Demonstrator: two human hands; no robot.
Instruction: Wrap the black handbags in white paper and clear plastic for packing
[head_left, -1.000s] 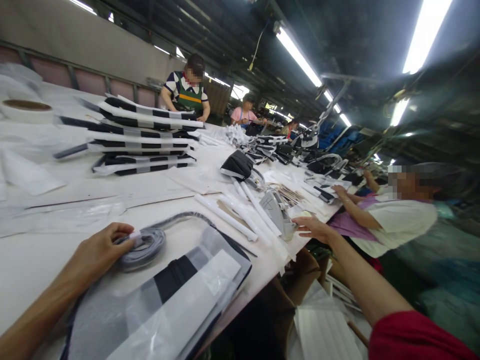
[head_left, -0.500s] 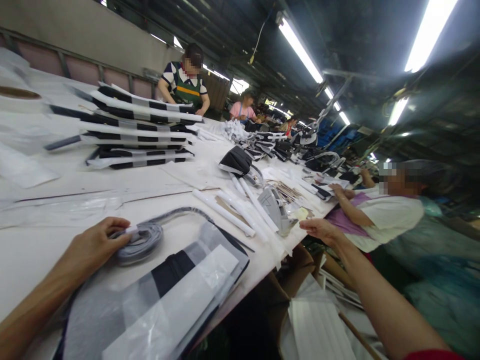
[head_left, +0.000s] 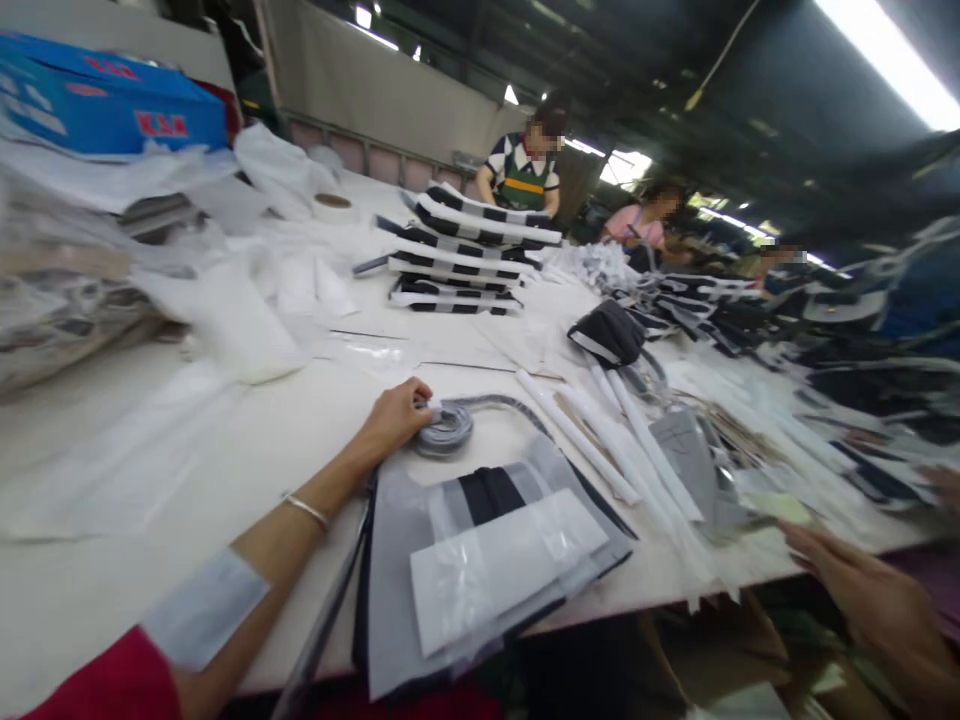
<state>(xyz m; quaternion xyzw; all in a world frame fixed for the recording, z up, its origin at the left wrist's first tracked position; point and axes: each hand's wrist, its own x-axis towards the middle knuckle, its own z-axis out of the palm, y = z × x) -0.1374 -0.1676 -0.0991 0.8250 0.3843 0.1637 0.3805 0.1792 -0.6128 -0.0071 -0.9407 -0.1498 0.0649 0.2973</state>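
- Lying near the front edge of the white surface (head_left: 296,430), a flat grey-and-black bag (head_left: 394,580) is bearing a white panel (head_left: 502,565) under clear film.
- A coiled grey strap (head_left: 450,430) is resting on the surface just beyond the bag; a length of strap is curving rightward from beside it, along the bag's far side.
- The left hand (head_left: 397,415) is pinching the coil between thumb and fingers at its left side.
- The right hand (head_left: 855,575) is hovering by the surface's front edge, fingers extended; it is blurring, so cannot tell whether it is gripping anything.
- A pale yellow piece (head_left: 781,507) is lying near its fingertips; a grey angular object (head_left: 686,460) is standing farther left.
- White tubes (head_left: 579,440) are lying between the bag and that object, a black pouch (head_left: 609,335) beyond them.
- Farther back, black-and-white wrapped pieces (head_left: 457,265) are sitting stacked; a person in a green apron (head_left: 521,185) is standing behind.
- At far left, a blue box (head_left: 142,105) is sitting behind crumpled white sheets.
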